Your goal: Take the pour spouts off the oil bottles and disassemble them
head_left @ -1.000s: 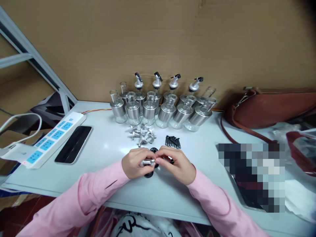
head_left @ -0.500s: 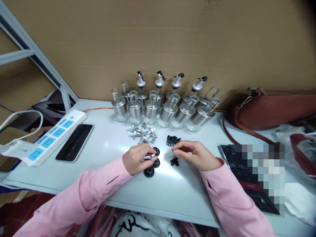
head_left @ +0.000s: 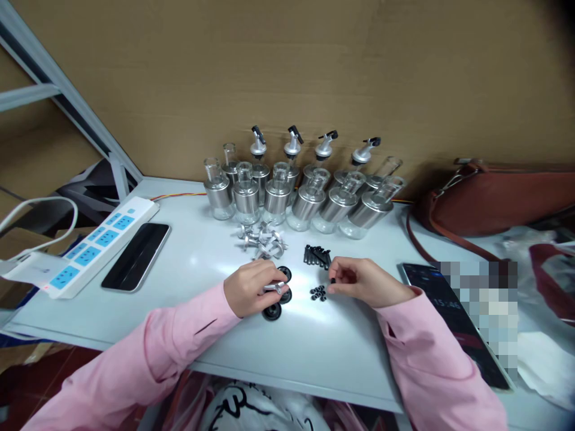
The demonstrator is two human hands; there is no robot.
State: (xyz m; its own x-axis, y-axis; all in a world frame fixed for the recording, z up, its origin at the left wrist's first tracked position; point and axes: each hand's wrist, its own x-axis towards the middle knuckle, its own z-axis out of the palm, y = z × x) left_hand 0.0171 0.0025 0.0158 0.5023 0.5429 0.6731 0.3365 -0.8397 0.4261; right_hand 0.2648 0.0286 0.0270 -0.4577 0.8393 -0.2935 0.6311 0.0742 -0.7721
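My left hand (head_left: 251, 288) is closed around a silver pourer spout (head_left: 274, 288), just above a short row of black round stoppers (head_left: 272, 312). Between the thumb and finger of my right hand (head_left: 363, 281) is a small black plug (head_left: 333, 281), only partly visible. Left of those fingertips lies a little heap of similar small black plugs (head_left: 317, 293) on the table. Behind it is a cluster of black levers (head_left: 317, 255). A pile of silver pourer spouts (head_left: 265, 240) rests beyond my left hand.
Glass bottles (head_left: 308, 203) with steel bands stand in two rows at the back, several topped by pourers (head_left: 323, 143). A power strip (head_left: 103, 248) and phone (head_left: 136, 257) lie left. On the right are a brown bag (head_left: 516, 200) and a tablet-like device (head_left: 449, 323).
My right hand has drawn back slightly to the right from the plug heap, with a black plug now showing at its fingertips. My left hand stays nearly still with the spout.
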